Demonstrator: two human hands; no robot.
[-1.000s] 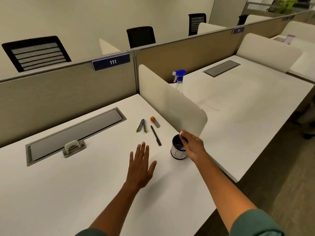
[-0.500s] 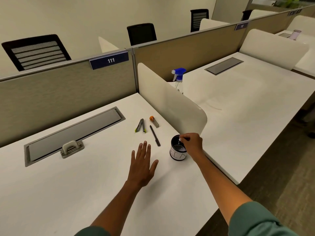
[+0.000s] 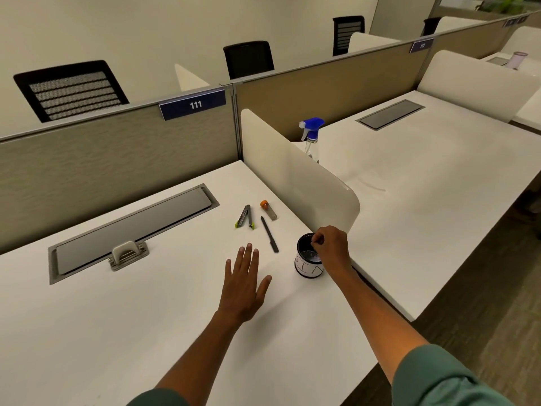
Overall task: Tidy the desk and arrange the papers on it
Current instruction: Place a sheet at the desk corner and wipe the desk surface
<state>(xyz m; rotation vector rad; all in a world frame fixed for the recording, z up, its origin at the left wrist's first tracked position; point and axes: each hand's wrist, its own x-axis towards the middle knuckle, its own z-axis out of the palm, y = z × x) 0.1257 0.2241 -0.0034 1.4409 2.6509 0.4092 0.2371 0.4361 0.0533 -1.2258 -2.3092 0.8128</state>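
Curled over the black cup (image 3: pixel 307 263) near the surface's right edge, the right hand (image 3: pixel 332 247) looks narrow in grip, its contents unclear, so release squarely above the opening while the flat left hand (image 3: pixel 244 284) waits.

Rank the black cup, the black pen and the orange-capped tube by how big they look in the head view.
1. black cup, largest, though it sits nearest the camera.
2. black pen, long but thin.
3. orange-capped tube, smallest, though farthest of the three.
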